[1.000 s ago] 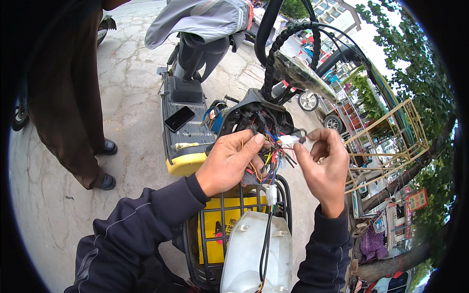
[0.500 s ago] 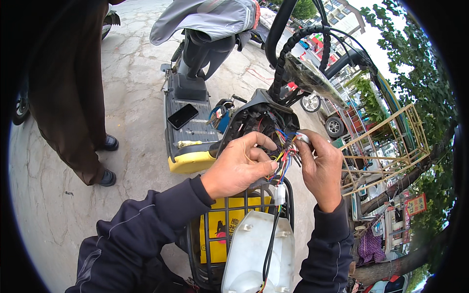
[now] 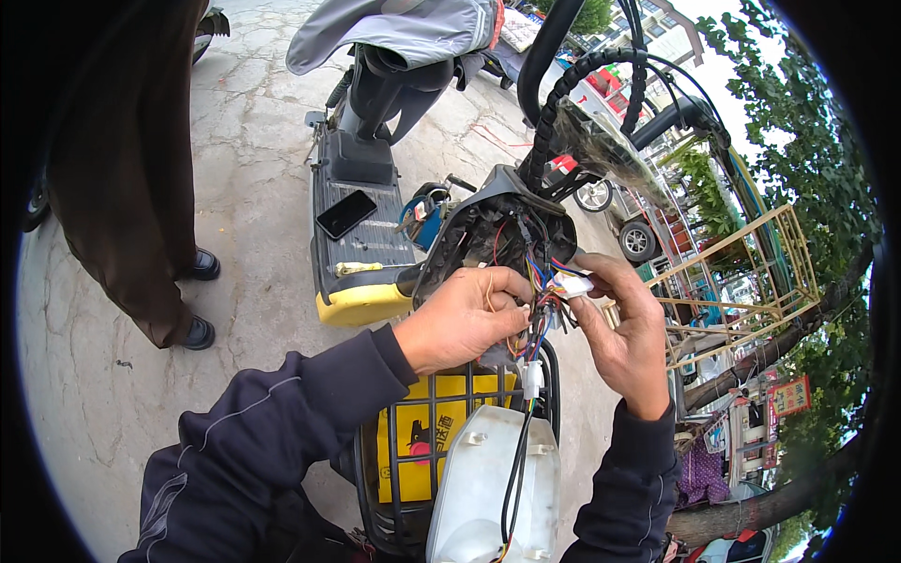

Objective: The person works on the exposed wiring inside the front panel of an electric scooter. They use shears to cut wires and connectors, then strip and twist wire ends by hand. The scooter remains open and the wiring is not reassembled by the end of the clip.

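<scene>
My left hand [image 3: 469, 319] is closed on thin coloured wires [image 3: 537, 310] in front of the scooter's opened front housing [image 3: 469, 235]. My right hand [image 3: 619, 338] pinches a white connector [image 3: 570, 284] with wires running into it, just right of my left hand. A second white connector [image 3: 532, 380] hangs lower on a black cable. That cable runs down over a white translucent cover [image 3: 483, 497], which rests on the black wire basket [image 3: 394, 511] with a yellow bag [image 3: 399, 436] inside.
On the deck [image 3: 361, 249] lie a phone [image 3: 346, 214] and a screwdriver [image 3: 358, 268], near blue-handled tools [image 3: 424, 225]. A person in dark trousers [image 3: 122, 188] stands at left. A grey cloth [image 3: 394, 33] covers the seat. Handlebar cables, carts and a wooden frame [image 3: 788, 235] are at right.
My right hand and the white connector have moved lower. My left fingers have moved down from the wires' upper part and curled in closer around the bundle.
</scene>
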The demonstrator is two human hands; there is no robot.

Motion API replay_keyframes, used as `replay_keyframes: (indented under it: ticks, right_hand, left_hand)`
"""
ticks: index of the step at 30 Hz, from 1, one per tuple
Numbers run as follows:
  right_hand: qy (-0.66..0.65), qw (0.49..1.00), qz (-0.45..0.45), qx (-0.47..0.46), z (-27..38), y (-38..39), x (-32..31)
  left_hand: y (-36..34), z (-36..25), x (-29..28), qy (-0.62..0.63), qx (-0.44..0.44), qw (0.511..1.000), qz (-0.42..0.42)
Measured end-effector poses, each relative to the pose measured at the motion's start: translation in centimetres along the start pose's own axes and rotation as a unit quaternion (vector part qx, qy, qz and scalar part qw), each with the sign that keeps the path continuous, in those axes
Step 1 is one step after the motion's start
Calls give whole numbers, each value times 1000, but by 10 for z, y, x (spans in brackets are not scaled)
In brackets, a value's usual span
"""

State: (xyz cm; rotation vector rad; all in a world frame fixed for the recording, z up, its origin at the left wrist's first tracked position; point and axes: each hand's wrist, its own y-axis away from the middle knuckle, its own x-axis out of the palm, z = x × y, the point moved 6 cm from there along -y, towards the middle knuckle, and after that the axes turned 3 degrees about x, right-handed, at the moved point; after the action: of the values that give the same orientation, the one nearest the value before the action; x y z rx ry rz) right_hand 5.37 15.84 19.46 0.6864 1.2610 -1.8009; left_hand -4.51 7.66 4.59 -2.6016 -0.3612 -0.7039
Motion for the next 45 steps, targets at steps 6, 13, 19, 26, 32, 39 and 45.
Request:
replay_keyframes:
  ticks: [6, 13, 19, 26, 32, 39, 45]
  right_hand:
    - [116, 988, -89, -41, 39, 25, -2]
    - [106, 992, -61, 6, 12, 16, 20]
    - [-4, 999, -18, 45, -17, 13, 11]
    - [-151, 980, -17, 128, -33, 20, 14]
    - [105, 987, -102, -70, 23, 24, 3]
    - [164, 971, -36, -169, 63, 49, 31]
    - [113, 984, -31, -133, 49, 54, 26]
  left_hand:
    - [3, 2, -2, -27, 24, 999, -19]
    - [11, -6, 6, -15, -3, 1000, 0]
    - [24, -8, 14, 33, 25, 997, -62]
    - [27, -1, 16, 46, 27, 995, -90]
    - [23, -7, 18, 22, 10, 998, -51]
    - [22, -6, 14, 9, 13, 998, -63]
    - [20, -2, 5, -29, 12, 997, -66]
